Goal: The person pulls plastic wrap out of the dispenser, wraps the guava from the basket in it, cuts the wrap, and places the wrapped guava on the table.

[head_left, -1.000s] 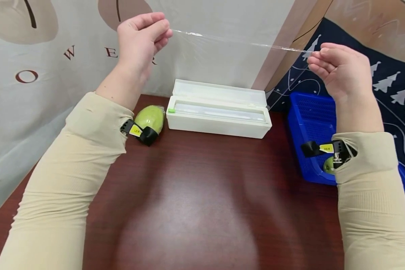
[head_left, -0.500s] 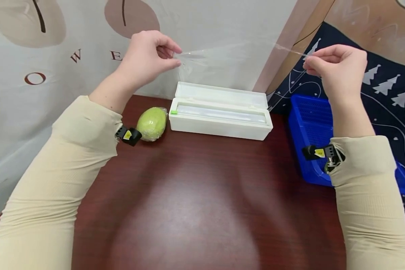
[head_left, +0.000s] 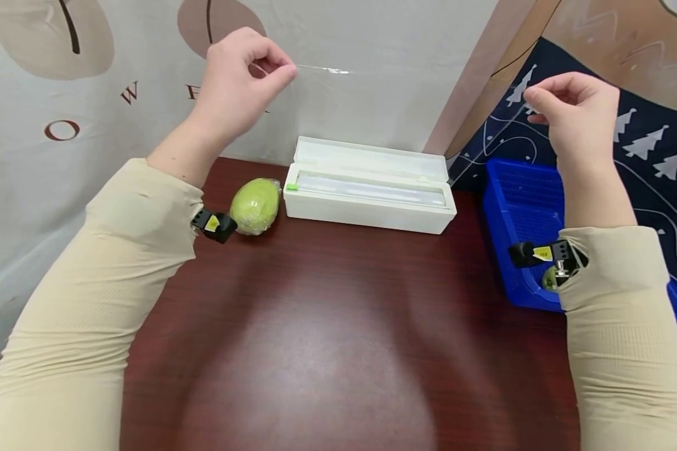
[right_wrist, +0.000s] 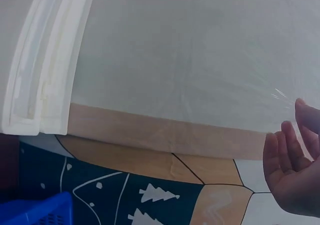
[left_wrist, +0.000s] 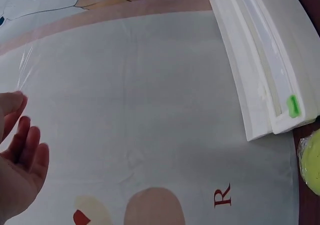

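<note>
A sheet of clear cling film (head_left: 335, 71) is stretched in the air between two raised hands. My left hand (head_left: 237, 88) pinches one end between thumb and fingertips, and my right hand (head_left: 587, 119) pinches the other. Most of the sheet is see-through; only glints show, such as the film's creases (left_wrist: 23, 67) by the thumb in the left wrist view. Below and behind stands a white cling film box (head_left: 367, 216), lid tipped back, with a green slider (head_left: 292, 186) at its left end. Left of it lies a green fruit (head_left: 256, 205) wrapped in film.
A blue plastic basket (head_left: 499, 250) stands at the right, a green fruit (head_left: 550, 279) inside it partly hidden by the right wrist camera (head_left: 541, 254). The dark red wooden table (head_left: 327, 351) meets a printed cloth backdrop (head_left: 383, 37) behind the box.
Both hands have rolled over, from palms showing to thumbs facing the camera. My left hand dipped, then rose again; the film slackened and now looks taut. Box and fruit stay put.
</note>
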Demonstrator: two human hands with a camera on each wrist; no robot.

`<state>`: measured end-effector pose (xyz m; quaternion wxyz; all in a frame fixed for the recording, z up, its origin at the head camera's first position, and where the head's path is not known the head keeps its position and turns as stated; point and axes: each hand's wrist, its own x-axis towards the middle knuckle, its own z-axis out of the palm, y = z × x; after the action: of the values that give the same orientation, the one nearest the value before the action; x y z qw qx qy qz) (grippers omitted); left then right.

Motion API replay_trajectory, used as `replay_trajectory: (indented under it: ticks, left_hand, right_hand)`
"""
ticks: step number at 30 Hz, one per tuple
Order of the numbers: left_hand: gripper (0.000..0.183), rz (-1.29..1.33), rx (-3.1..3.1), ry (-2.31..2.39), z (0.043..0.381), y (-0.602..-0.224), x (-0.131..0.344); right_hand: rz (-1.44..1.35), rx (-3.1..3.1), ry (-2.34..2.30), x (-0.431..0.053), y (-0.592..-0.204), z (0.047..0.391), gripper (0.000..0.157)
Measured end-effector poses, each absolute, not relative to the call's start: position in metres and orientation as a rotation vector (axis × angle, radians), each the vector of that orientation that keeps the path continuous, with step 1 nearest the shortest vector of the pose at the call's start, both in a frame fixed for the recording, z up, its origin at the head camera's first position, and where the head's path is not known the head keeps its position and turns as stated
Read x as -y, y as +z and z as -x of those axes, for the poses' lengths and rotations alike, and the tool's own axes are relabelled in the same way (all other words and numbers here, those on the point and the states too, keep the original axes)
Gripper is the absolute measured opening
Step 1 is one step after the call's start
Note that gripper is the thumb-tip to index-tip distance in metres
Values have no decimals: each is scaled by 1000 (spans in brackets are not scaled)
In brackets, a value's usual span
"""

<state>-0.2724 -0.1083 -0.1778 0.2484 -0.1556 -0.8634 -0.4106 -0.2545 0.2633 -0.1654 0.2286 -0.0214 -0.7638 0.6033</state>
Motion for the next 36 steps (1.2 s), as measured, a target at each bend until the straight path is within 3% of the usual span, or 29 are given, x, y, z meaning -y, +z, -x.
replay_trajectory:
  ticks: [7, 14, 18, 26, 32, 36]
  left_hand:
    - [12, 366, 2185, -1318, 275, -176, 98]
    - [19, 419, 2016, -1620, 272, -173, 94]
    - [16, 499, 2020, -1794, 266, -175, 94]
    - [16, 672, 1979, -2074, 253, -190, 100]
    - [21, 834, 2017, -2247, 242, -213, 107]
    - [22, 941, 2118, -2301, 232, -232, 112]
  right_hand:
    - [-24, 1917, 1762, -260, -163, 255, 10]
    - [-186, 1765, 1917, -261, -165, 253, 24]
    - [-309, 1800, 2019, -263, -169, 249, 20]
    - [-782, 1888, 2130, -280, -183, 235, 10]
    - [-1220, 1864, 2276, -294, -203, 225, 18]
    - [-1340, 1962, 2272, -301, -219, 213, 20]
